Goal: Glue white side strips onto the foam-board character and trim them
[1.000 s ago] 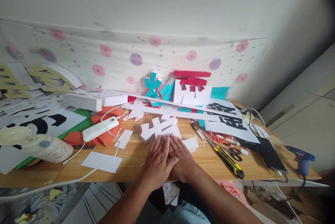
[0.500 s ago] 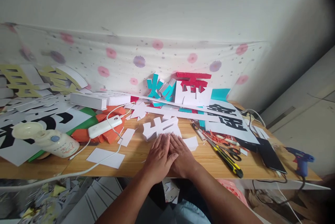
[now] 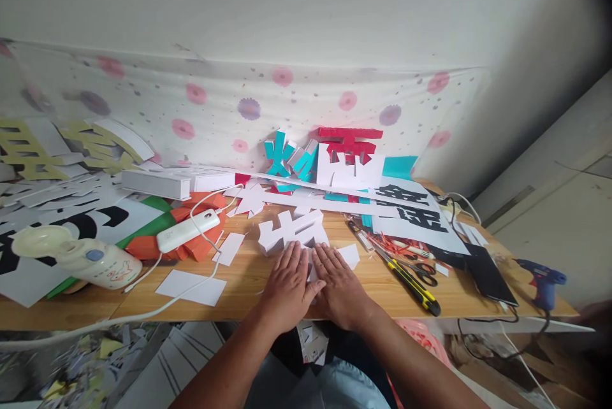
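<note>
Side by side at the table's near edge, my left hand (image 3: pixel 289 283) and my right hand (image 3: pixel 342 285) lie flat, palms down, fingers stretched forward. Their fingertips reach the near side of a white raised character-shaped piece (image 3: pixel 287 228), which looks like foam board or card. A bit of white shows between the two hands, but what lies under the palms is hidden. Beside my right fingers is a small white card piece (image 3: pixel 350 256). To the left lie two white card rectangles, a small one (image 3: pixel 229 248) and a larger one (image 3: pixel 191 287).
A yellow-black utility knife (image 3: pixel 415 287), scissors (image 3: pixel 423 273) and red scraps lie on the right, near a blue glue gun (image 3: pixel 545 280). On the left are a white power bank (image 3: pixel 188 231) with cable and a cream bottle (image 3: pixel 98 261). Cut-out characters (image 3: pixel 351 141) stand behind.
My hands have come slightly apart at the fingers, the right one moving right and no longer tucked against the left. The whole view has shifted a little.
</note>
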A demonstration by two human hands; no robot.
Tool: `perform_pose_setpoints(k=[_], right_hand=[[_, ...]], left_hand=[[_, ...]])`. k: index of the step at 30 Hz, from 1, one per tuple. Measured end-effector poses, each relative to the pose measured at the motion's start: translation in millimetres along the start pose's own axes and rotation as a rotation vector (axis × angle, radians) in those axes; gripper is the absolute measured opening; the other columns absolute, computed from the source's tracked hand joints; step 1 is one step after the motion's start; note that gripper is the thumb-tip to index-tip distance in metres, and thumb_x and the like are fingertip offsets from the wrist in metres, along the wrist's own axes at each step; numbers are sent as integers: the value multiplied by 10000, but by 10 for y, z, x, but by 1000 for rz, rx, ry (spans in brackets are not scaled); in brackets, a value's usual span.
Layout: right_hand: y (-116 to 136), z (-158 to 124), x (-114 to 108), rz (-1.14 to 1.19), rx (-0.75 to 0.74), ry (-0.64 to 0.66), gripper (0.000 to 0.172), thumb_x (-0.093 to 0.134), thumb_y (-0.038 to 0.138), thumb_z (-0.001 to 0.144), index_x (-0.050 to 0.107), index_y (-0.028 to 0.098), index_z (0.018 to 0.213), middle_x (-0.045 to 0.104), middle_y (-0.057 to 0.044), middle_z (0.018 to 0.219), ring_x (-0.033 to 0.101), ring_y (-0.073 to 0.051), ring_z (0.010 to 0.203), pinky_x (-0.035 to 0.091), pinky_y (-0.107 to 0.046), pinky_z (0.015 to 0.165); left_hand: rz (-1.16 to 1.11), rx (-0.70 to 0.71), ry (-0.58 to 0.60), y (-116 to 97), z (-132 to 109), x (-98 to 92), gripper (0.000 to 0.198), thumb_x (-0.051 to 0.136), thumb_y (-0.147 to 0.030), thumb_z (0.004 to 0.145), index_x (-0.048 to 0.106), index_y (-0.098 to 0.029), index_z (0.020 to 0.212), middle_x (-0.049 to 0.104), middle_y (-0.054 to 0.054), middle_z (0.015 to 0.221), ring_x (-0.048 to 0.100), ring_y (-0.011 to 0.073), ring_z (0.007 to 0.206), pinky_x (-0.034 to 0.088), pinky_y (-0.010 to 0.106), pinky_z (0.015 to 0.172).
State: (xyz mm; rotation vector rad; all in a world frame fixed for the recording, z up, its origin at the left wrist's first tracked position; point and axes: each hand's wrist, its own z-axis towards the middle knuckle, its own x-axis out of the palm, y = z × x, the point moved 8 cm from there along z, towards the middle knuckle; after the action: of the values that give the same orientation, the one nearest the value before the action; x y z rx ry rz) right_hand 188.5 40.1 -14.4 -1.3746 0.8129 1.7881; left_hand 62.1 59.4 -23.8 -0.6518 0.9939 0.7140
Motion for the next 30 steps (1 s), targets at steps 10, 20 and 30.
perform_pose_setpoints(k=[10,20,30], right_hand=[[-44,-7,41,47,34,-19,776,532,275,1054,328,45,1767,236,-201,1837,197,-357,1737,263,-580,1410],[-62,-9,80,48,28,-32,778,541,307,1062,334,48,1766,246,-209,1836,197,-368,1736,249,-590,1407],[-68,-6,89,50,19,-41,779,552,300,1056,346,25,1755,242,-221,1836,202,-367,1735,252,-587,1407]], left_hand=[[-7,16,-10,-25,24,-39,840,445,-660,1128,354,-101,1749,328,246,1804,284,409,1703,364,624,1346],[43,24,19,-35,39,-44,860,400,-687,1132,427,-41,1700,336,268,1792,276,406,1706,344,606,1360],[22,-4,33,-1,38,16,866,369,-696,1134,431,-41,1698,316,268,1800,272,406,1708,333,613,1361]])
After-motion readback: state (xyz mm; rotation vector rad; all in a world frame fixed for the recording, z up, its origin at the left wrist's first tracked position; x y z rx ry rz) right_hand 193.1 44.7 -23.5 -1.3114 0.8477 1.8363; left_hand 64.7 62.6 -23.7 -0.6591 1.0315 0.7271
